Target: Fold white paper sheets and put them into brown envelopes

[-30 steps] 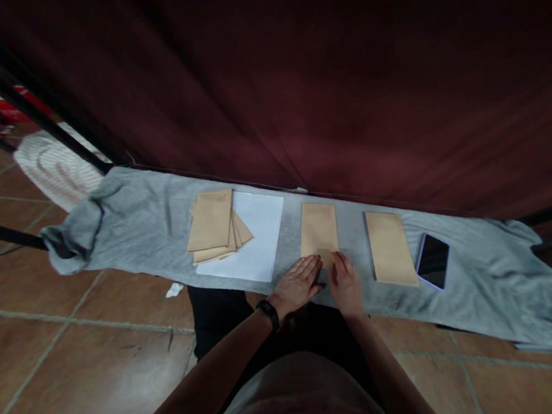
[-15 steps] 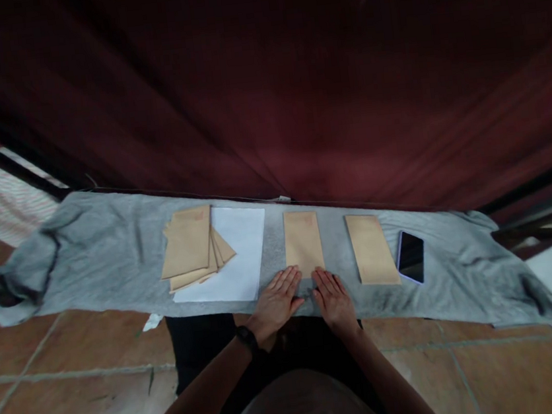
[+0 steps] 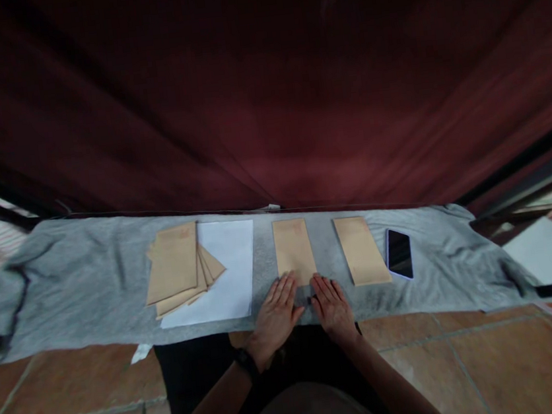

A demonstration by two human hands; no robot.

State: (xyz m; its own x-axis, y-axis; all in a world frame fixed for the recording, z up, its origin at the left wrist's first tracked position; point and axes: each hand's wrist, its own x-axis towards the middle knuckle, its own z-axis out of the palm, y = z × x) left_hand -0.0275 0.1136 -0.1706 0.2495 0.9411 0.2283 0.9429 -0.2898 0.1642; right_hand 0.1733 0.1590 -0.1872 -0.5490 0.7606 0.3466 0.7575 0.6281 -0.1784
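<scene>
A brown paper envelope (image 3: 293, 248) lies flat in front of me on a grey cloth. My left hand (image 3: 276, 306) rests with straight fingers on its lower left corner. Fingers stretched forward, my right hand (image 3: 331, 303) lies at its lower right corner. Neither hand grips anything. To the right is a second brown envelope (image 3: 362, 250), lying slightly turned. On the left, several brown envelopes (image 3: 172, 262) are fanned in a pile, partly over white paper (image 3: 233, 265).
A phone (image 3: 400, 254) lies right of the second envelope. The grey cloth (image 3: 99, 273) covers a long narrow surface, backed by a dark red panel (image 3: 264, 102). A white scrap (image 3: 142, 352) is near the front edge, and tiles (image 3: 86, 381) form the floor.
The camera view has turned a little, shifting and levelling the scene. Both hands stay at the envelope's near corners, and the envelopes look unmoved on the cloth.
</scene>
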